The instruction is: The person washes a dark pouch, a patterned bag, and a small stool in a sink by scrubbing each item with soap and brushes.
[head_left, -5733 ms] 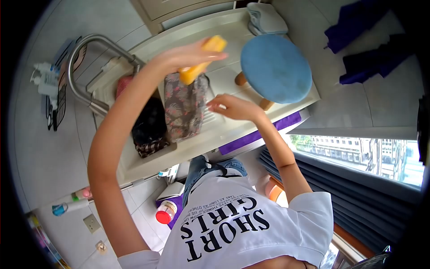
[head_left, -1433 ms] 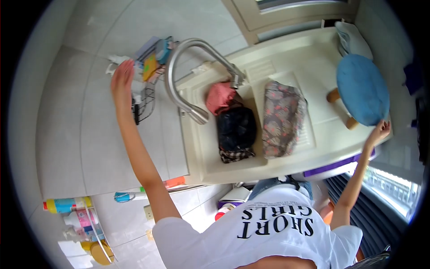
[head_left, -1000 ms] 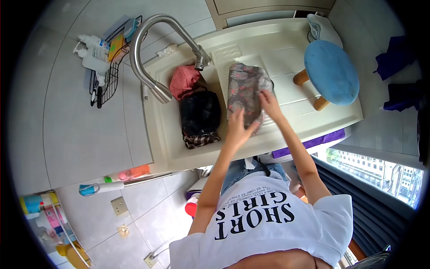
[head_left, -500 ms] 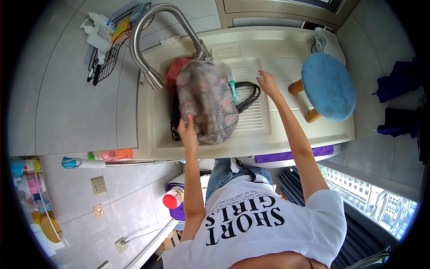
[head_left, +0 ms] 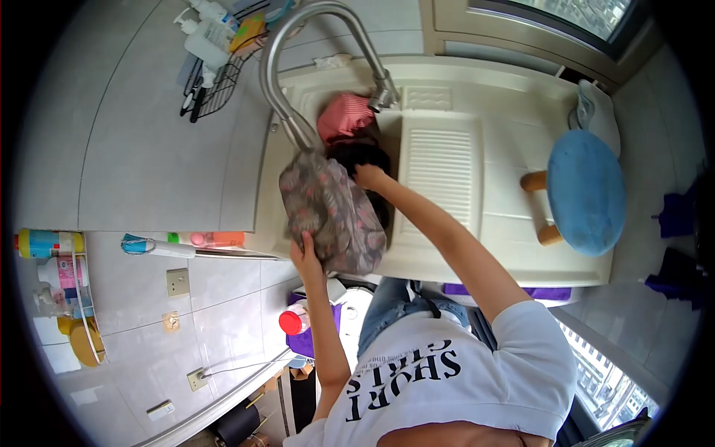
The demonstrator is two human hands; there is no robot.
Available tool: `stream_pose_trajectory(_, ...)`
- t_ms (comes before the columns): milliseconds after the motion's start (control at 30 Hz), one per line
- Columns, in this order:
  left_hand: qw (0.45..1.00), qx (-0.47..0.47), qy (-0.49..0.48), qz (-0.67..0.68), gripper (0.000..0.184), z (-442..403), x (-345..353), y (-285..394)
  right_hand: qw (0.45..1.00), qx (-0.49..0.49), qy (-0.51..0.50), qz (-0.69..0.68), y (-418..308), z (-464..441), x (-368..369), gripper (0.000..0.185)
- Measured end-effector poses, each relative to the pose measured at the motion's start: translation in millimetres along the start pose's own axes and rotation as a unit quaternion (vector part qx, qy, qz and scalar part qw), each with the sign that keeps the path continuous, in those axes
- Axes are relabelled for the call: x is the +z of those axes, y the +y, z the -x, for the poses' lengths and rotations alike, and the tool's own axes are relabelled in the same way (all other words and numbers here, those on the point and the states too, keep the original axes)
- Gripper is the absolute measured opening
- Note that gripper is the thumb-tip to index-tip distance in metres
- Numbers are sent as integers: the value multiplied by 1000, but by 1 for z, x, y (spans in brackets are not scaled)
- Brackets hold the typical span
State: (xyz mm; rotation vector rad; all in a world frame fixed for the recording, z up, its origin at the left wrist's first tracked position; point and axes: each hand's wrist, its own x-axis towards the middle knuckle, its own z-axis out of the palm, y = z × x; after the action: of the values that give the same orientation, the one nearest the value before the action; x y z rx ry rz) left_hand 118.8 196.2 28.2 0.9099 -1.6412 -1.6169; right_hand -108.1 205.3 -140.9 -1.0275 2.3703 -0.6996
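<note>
A floral-patterned fabric bag (head_left: 328, 212), grey-brown with pink marks and slightly blurred, hangs over the near left part of the sink basin. My left hand (head_left: 305, 261) grips its near left edge, thumb lying on the fabric. At the far right side of the bag, my right hand (head_left: 369, 177) reaches down into the basin with its fingers curled. What those fingers hold, if anything, is hidden. Close by them is a black item (head_left: 356, 156) in the basin. Beyond it lies a red-and-white striped cloth thing (head_left: 346, 118).
A steel faucet (head_left: 269, 82) arches over the basin, its spout end close to the bag. Right of the basin are a ribbed washboard surface (head_left: 441, 179) and a blue-topped stool (head_left: 586, 194) on its side. Bottles stand on a wire rack (head_left: 223, 86) at left.
The bag has come nearer my body. My right hand has crossed from the right over the washboard to the basin. The green-handled brush and black strap no longer show on the washboard.
</note>
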Motion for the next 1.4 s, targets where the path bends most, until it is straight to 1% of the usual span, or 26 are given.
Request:
stream_pose_trajectory(167, 996, 2, 83, -38, 40, 2, -37, 14, 980, 144, -134, -3, -3, -2, 34, 44)
stream_pose_trajectory(233, 991, 1, 127, -30, 38, 6, -51, 12, 973, 204, -42, 100, 10, -15, 87, 51)
stream_pose_trajectory(267, 992, -5, 123, 0, 41, 7, -59, 12, 973, 196, -55, 106, 12, -14, 95, 51)
stream_pose_trajectory(333, 989, -17, 145, 1, 41, 8, -70, 11, 977, 177, 30, 119, 16, -11, 102, 52)
stream_pose_trajectory(367, 989, -16, 149, 6, 40, 6, -71, 10, 977, 168, 20, 128, 20, -13, 99, 52)
stream_pose_trajectory(433, 982, -13, 186, 27, 40, 0, -66, 12, 982, 140, -87, 92, 20, -18, 80, 48)
stream_pose_trajectory(467, 987, 1, 163, -1, 40, -4, -64, 13, 982, 132, -92, 102, 22, -21, 69, 48)
stream_pose_trajectory(533, 990, 14, 141, -19, 39, -8, -57, 14, 959, 182, -146, -162, 30, -22, 43, 47)
stream_pose_trajectory(567, 993, 3, 109, -47, 38, -11, -51, 14, 961, 182, -141, -154, 30, -17, 30, 47)
stream_pose_trajectory(633, 997, 19, 58, -55, 36, -17, -29, 14, 941, 144, -4, -306, 25, 5, -8, 43)
stream_pose_trajectory(667, 998, 23, 19, -59, 33, -20, -17, 16, 944, 146, 9, -296, 19, 17, -38, 43)
stream_pose_trajectory(733, 998, 27, -29, -49, 30, -19, 10, 16, 900, 175, -83, -390, 10, 45, -92, 44)
stream_pose_trajectory(767, 995, 35, -81, -41, 28, -16, 25, 13, 884, 150, -118, -428, 28, 51, -105, 43)
stream_pose_trajectory(900, 973, 48, -226, 14, 25, -2, 86, -17, 873, 186, -16, -451, 59, 108, -155, 39)
stream_pose_trajectory(967, 966, 40, -255, 14, 26, -2, 112, -32, 839, 48, 176, -513, 83, 130, -159, 36)
stream_pose_trajectory(1000, 957, -11, -282, 75, 28, -3, 124, -37, 843, 54, 182, -503, 86, 145, -171, 36)
stream_pose_trajectory(1033, 940, -62, -306, 135, 30, -2, 133, -39, 873, 91, 184, -442, 79, 161, -187, 35)
stream_pose_trajectory(1067, 933, -98, -290, 190, 34, 0, 140, -40, 898, 126, 183, -379, 71, 174, -203, 35)
stream_pose_trajectory(1100, 894, -213, -309, 245, 40, -1, 143, -47, 918, 162, 178, -315, 66, 185, -213, 37)
stream_pose_trajectory(1167, 860, -324, -267, 289, 42, 4, 148, -60, 910, 167, 183, -333, 64, 193, -219, 39)
stream_pose_trajectory(1200, 859, -329, -263, 292, 42, 7, 148, -73, 944, 84, 269, -172, 58, 196, -212, 39)
stream_pose_trajectory(1233, 850, -377, -228, 290, 42, 8, 148, -89, 940, -7, 341, -6, 43, 198, -206, 40)
stream_pose_trajectory(1267, 838, -423, -193, 286, 43, 9, 149, -105, 951, -25, 287, 110, 27, 204, -202, 41)
stream_pose_trajectory(1300, 837, -426, -188, 287, 43, 10, 150, -114, 959, -86, 241, 124, 24, 206, -188, 45)
stream_pose_trajectory(1367, 829, -427, -191, 308, 40, 11, 152, -127, 938, -171, 28, 299, 30, 206, -150, 45)
stream_pose_trajectory(1400, 827, -430, -184, 313, 40, 10, 155, -134, 904, -262, 64, 332, 53, 196, -129, 43)
